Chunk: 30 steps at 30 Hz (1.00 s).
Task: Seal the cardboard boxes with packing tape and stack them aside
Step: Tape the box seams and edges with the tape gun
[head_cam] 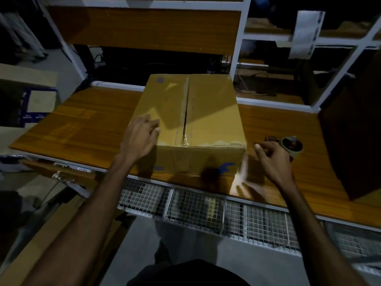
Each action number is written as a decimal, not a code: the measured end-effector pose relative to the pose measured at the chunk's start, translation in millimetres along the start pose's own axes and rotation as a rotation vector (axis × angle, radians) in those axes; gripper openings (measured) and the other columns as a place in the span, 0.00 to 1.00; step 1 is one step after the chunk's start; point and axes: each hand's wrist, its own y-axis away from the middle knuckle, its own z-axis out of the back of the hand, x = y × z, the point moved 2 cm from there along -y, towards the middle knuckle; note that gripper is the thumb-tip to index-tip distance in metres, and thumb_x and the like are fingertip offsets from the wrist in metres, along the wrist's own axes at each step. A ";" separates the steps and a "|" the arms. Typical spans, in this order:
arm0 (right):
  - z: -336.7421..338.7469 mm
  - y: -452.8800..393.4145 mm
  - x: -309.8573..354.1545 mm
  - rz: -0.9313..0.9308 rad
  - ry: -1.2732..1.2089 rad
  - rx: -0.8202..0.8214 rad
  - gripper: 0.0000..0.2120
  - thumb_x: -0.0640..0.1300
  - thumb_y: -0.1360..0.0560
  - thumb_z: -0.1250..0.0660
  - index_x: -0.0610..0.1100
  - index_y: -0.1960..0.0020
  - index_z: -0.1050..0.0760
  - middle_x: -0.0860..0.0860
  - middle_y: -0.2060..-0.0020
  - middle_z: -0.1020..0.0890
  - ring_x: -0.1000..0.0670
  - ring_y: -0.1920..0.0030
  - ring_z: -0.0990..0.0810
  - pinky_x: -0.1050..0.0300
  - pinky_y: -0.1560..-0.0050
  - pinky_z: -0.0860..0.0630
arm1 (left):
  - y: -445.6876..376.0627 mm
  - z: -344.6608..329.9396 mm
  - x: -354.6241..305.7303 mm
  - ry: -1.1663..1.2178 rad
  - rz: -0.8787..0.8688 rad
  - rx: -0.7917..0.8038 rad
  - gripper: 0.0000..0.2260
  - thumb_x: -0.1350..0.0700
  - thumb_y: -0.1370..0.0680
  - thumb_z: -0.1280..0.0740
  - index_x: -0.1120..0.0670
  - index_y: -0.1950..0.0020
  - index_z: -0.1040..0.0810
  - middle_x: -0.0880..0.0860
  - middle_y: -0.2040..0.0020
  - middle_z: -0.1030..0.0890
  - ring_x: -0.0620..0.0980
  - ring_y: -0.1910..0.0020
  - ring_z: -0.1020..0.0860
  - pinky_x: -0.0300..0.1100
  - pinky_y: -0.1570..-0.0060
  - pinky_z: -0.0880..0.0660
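Left hand (142, 137) rests spread on the box (191, 112); right hand (272, 159), fingers loosely curled, hovers empty. Tape roll (291, 145) sits just behind it on the table (86, 116).

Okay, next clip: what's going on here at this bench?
A person stands at a wooden table with a closed cardboard box on it. The left hand rests on the box's near left corner. The right hand hovers beside its right side, fingers loosely curled, holding nothing. A tape roll sits just behind that hand.
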 end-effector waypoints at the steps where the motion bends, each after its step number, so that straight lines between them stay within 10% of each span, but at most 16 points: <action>1: 6.9 -7.0 -16.1 -0.024 0.074 0.007 0.15 0.48 0.15 0.34 0.44 0.32 0.19 0.44 0.37 0.17 0.47 0.42 0.18 0.42 0.40 0.19 | 2.3 -3.5 -17.7 0.018 -0.063 0.004 0.16 0.51 0.14 0.40 0.52 0.28 0.23 0.60 0.24 0.27 0.60 0.24 0.31 0.58 0.26 0.36; 6: 35.9 -47.8 -103.8 -0.340 0.526 0.193 0.13 0.50 0.16 0.34 0.42 0.38 0.24 0.41 0.51 0.18 0.42 0.57 0.20 0.46 0.55 0.19 | 6.1 -25.8 -100.0 0.121 -0.244 0.095 0.18 0.48 0.13 0.41 0.51 0.25 0.25 0.56 0.22 0.29 0.57 0.23 0.34 0.62 0.23 0.41; 11: 27.9 -74.5 -147.5 -0.370 0.405 0.363 0.35 0.52 0.18 0.32 0.57 0.18 0.48 0.41 0.46 0.21 0.41 0.56 0.19 0.49 0.58 0.23 | 3.3 -47.3 -145.8 0.175 -0.320 0.226 0.22 0.43 0.14 0.41 0.49 0.22 0.27 0.55 0.20 0.31 0.56 0.19 0.39 0.58 0.20 0.42; 19: 5.3 -49.8 -139.9 -0.390 0.331 0.019 0.39 0.55 0.17 0.33 0.59 0.17 0.55 0.38 0.45 0.20 0.35 0.50 0.19 0.45 0.53 0.27 | -4.6 -61.1 -164.6 0.183 -0.305 0.250 0.22 0.44 0.15 0.38 0.48 0.22 0.27 0.53 0.19 0.32 0.55 0.19 0.39 0.59 0.20 0.42; 30: -2.2 -45.8 -139.4 -0.370 -0.031 0.124 0.20 0.44 0.20 0.31 0.55 0.31 0.30 0.46 0.50 0.16 0.41 0.55 0.16 0.42 0.55 0.17 | -2.9 -63.3 -168.3 0.206 -0.260 0.247 0.21 0.45 0.15 0.37 0.48 0.22 0.27 0.52 0.20 0.31 0.54 0.19 0.38 0.58 0.20 0.42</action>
